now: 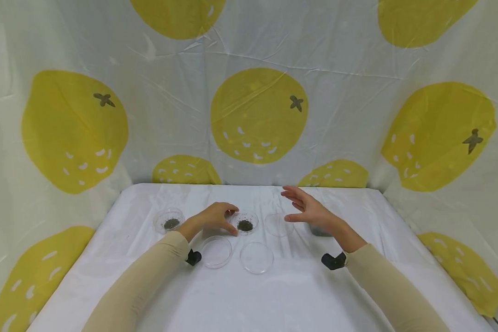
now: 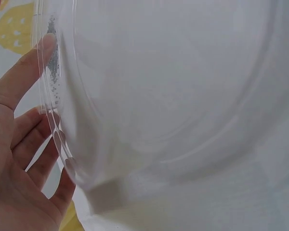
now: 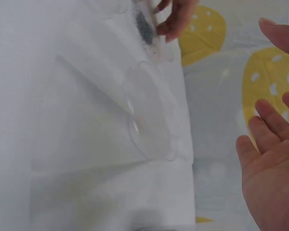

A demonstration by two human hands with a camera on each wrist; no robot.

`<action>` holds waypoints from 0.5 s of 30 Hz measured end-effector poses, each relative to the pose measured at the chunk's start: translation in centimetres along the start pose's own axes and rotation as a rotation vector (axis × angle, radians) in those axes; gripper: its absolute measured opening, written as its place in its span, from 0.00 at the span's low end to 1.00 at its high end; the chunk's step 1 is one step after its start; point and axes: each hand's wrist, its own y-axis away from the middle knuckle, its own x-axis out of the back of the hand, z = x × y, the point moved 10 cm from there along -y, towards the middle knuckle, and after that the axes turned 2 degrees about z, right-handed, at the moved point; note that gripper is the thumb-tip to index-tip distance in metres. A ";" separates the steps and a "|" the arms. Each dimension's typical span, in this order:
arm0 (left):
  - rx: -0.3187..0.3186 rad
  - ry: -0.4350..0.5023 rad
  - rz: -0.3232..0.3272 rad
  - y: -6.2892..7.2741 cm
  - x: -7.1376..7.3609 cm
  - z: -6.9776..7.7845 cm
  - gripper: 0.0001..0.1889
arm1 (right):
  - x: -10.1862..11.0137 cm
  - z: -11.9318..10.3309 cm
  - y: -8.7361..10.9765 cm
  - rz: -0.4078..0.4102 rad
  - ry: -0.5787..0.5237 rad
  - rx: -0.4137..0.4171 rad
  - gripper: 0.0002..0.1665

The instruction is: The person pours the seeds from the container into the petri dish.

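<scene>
In the head view my left hand [image 1: 213, 216] holds the left side of a clear petri dish [image 1: 255, 221] with dark granules in it, thumb at the near edge and a finger at the far edge. The left wrist view shows the thumb [image 2: 24, 72] over the granule dish, the other fingers spread below. My right hand [image 1: 311, 212] is raised with fingers apart, holding nothing, by an empty clear dish [image 1: 277, 226]. That dish [image 3: 147, 115] lies on the cloth in the right wrist view, apart from the right hand [image 3: 274, 168].
Another petri dish [image 1: 162, 219] with dark granules stands at the left. Two empty clear round dishes or lids [image 1: 216, 263] [image 1: 257, 271] lie nearer the front. A grey container [image 1: 319, 230] is partly hidden behind the right wrist. Lemon-printed cloth [image 1: 257, 115] hangs behind the white table [image 1: 274, 299].
</scene>
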 end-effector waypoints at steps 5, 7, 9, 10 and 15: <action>0.002 0.003 -0.008 0.1 -0.3 -0.1 0.42 | -1.9 1.2 0.0 -0.024 0.077 -0.009 0.54; 0.000 0.004 -0.006 0.1 -0.3 0.0 0.42 | -2.2 1.6 0.0 -0.011 0.083 -0.015 0.53; 0.001 0.002 0.001 0.2 -0.1 0.1 0.42 | -2.3 2.0 0.0 0.006 0.086 -0.018 0.54; 0.001 0.000 0.004 0.2 0.0 0.1 0.42 | -2.3 2.2 0.0 0.011 0.087 -0.018 0.54; -0.006 -0.001 0.001 0.2 0.3 0.3 0.42 | -2.4 3.4 0.3 0.023 0.114 -0.046 0.58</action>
